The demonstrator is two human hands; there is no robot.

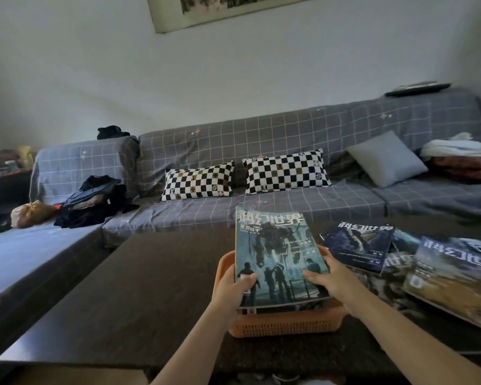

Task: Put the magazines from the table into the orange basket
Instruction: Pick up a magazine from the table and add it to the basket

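Both hands are closed on one magazine, held over the orange basket.

The left hand (233, 290) is clamped on the near left corner of the teal-covered magazine (278, 257), thumb on the cover; the right hand (331, 279) is clamped on the near right edge, fingers laid across the cover. The magazine is tilted above the orange basket (283, 325), in which further pages appear to lie already. The placing step is judged to be in hand. Next, a level lowering and release are called for, then a reach to the remaining magazines (417, 262) spread on the table (139, 287) just right of the basket.
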